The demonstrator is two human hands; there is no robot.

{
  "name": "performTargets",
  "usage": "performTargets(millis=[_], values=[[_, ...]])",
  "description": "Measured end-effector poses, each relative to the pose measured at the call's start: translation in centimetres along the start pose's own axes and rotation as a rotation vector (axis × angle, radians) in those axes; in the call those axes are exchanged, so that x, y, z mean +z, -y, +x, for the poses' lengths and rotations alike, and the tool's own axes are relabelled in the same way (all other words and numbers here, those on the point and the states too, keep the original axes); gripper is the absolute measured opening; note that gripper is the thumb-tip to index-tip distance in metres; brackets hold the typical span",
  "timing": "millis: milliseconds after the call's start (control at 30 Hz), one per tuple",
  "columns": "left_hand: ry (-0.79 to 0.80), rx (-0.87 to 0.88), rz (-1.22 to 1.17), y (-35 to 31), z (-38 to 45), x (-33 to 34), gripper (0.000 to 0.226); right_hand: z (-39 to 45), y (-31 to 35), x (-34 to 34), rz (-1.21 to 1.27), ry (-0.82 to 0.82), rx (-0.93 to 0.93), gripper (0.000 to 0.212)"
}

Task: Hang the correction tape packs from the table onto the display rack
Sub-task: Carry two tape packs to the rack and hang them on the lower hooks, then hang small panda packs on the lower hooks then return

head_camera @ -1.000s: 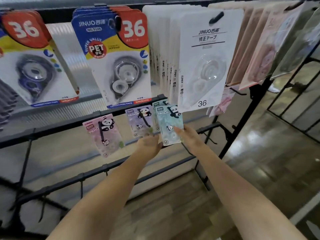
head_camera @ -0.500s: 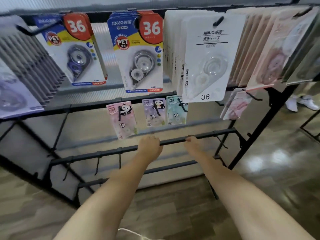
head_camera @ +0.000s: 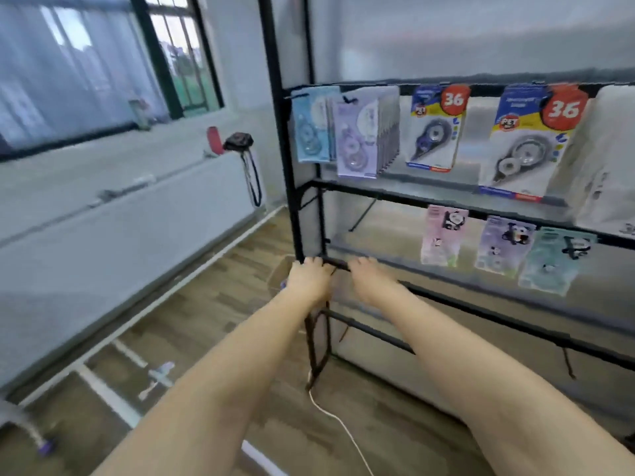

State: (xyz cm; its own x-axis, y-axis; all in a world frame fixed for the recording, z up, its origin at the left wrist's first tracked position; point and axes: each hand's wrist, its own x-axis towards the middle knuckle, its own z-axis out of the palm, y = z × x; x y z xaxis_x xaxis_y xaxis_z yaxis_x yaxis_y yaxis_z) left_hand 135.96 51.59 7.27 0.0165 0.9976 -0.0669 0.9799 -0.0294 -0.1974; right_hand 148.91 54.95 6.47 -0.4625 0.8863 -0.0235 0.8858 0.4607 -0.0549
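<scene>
Turning away from the rack (head_camera: 299,201), the person appears to be between placements: both hands are out in front at the rack's left end and neither holds a pack. The left hand (head_camera: 307,278) and right hand (head_camera: 369,281) sit side by side in front of a low black bar (head_camera: 498,305), knuckles up. Their fingers look loosely bent and bare; motion blur hides whether the tips touch the bar.

Three small panda packs hang in a row from the middle bar: pink (head_camera: 443,235), lilac (head_camera: 503,243) and teal (head_camera: 551,259). Above them hang larger packs marked "36" (head_camera: 531,142) and, at the left, a blue stack (head_camera: 311,123) and a purple stack (head_camera: 360,135). No table and no loose pack shows, so the remaining stock lies out of sight. A white cord (head_camera: 343,424) trails over the wood floor (head_camera: 206,304), and a window (head_camera: 103,56) with a white ledge (head_camera: 137,207) fills the left.

Judged step: returning for the next pack after hanging the teal one. The next move calls for finding the table, pinching a pack by its top edge, and lining its hanger slot up with a free hook.

Against the earlier frames: a second ago the right hand touched the teal pack as it hung on its hook; half a second ago both hands had dropped to the lower bar below the panda row. Now the view has swung left, the packs sit at the right, and the hands appear near the rack's corner post.
</scene>
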Motion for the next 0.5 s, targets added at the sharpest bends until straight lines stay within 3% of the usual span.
performTargets(millis=[200, 500], values=[[0.040, -0.328, 0.004, 16.4, -9.2, 0.7, 0.046, 3.7, 18.5, -1.8, -0.064, -0.041, -0.362, 0.036], [0.136, -0.763, -0.035, 41.2, -25.5, 5.6, 0.047, 6.8, 48.7, -0.9, -0.079, 0.018, -0.711, 0.040]])
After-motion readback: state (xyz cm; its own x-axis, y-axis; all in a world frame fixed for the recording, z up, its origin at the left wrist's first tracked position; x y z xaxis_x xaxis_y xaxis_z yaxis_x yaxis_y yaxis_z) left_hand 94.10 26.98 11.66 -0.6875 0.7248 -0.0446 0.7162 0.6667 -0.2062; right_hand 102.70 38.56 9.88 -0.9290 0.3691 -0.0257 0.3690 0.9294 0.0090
